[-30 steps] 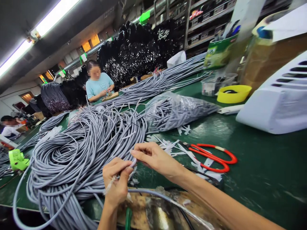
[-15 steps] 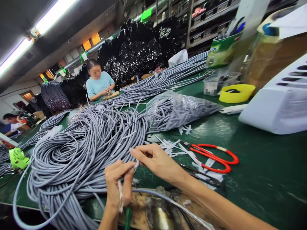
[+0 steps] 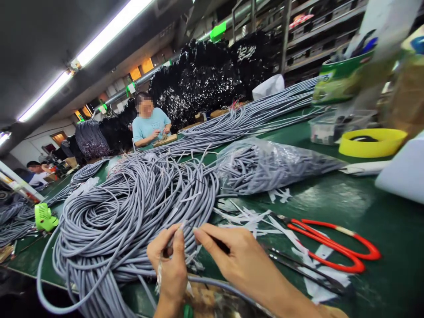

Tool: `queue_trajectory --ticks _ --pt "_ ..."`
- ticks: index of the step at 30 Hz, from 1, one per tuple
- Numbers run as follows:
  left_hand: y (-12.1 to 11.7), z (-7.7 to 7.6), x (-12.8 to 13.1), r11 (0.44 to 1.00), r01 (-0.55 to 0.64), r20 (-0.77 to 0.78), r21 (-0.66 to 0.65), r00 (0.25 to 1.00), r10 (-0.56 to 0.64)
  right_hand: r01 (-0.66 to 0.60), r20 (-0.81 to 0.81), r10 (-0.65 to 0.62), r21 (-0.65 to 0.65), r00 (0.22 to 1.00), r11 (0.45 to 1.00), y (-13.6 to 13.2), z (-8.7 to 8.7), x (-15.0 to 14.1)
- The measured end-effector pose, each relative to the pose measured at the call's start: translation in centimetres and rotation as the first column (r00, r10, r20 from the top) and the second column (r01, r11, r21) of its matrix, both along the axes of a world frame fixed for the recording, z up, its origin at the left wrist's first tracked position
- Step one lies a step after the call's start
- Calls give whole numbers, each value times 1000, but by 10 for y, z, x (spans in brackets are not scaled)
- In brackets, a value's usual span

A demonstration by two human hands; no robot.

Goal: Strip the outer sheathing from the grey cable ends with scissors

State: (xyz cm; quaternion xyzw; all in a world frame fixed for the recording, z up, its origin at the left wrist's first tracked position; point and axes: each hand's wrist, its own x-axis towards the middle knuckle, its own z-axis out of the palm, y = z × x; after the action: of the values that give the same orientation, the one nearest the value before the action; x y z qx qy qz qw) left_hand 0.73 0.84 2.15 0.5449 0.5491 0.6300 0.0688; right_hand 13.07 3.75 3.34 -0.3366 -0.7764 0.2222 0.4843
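Note:
My left hand [image 3: 170, 260] is closed, its thumb and forefinger pinching a thin pale strand whose tip barely shows above them. Frayed whitish fibres [image 3: 159, 274] hang from the palm side of that fist. Just to the right, my right hand [image 3: 236, 249] has thumb and forefinger pressed together, a small gap from the left fingertips; what they hold, if anything, is too small to make out. A grey cable [image 3: 217, 282] passes below both hands, partly hidden by them. Behind lies a big coil of grey cables [image 3: 132, 212].
Red-handled scissors [image 3: 334, 245] and dark tweezers [image 3: 304, 269] lie right among white strips [image 3: 245, 218]. Farther back are a plastic bag of cut cable pieces [image 3: 265, 165], a yellow ring [image 3: 372, 143] and a green fan [image 3: 44, 217]. A person [image 3: 150, 121] works across the table.
My hands have come apart slightly; the pale piece seen between them before no longer shows there. The view has shifted, so the table things appear farther right and lower in part.

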Motion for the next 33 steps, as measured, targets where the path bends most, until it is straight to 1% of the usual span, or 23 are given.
queue_trajectory --ticks 6,9,13,18,21,24,27,30,31,33 --pt "0 2 1 1000 -6 22 10 1000 5 35 25 -37 64 999 997 -4 -5 -5" --pt "1 2 2 1000 1 38 2 999 -1 46 14 -47 62 999 997 -4 -5 -6" --pt "1 1 1 1000 -29 72 -9 997 29 78 -21 -77 97 997 992 -4 -6 -7" --pt "1 0 2 999 -46 52 15 998 45 73 -25 -70 125 997 990 -4 -6 -8" --pt "0 -2 3 998 -51 -28 30 998 51 92 -38 -89 108 995 990 -4 -6 -8" --pt "1 -3 3 996 -77 -166 49 983 84 135 -66 -129 86 989 987 -5 -7 -11" --pt "2 -4 3 997 -52 -286 49 956 64 176 -99 -171 54 980 983 -7 -11 -16" --pt "1 -6 5 998 -35 -359 59 932 54 191 -139 -187 15 972 981 -3 -13 -18" --pt "1 -8 5 997 -21 -396 68 917 46 214 -166 -212 -7 963 977 1 -13 -15" --pt "-2 -10 6 995 44 -483 88 876 4 299 -252 -309 -77 917 951 12 -9 -4"
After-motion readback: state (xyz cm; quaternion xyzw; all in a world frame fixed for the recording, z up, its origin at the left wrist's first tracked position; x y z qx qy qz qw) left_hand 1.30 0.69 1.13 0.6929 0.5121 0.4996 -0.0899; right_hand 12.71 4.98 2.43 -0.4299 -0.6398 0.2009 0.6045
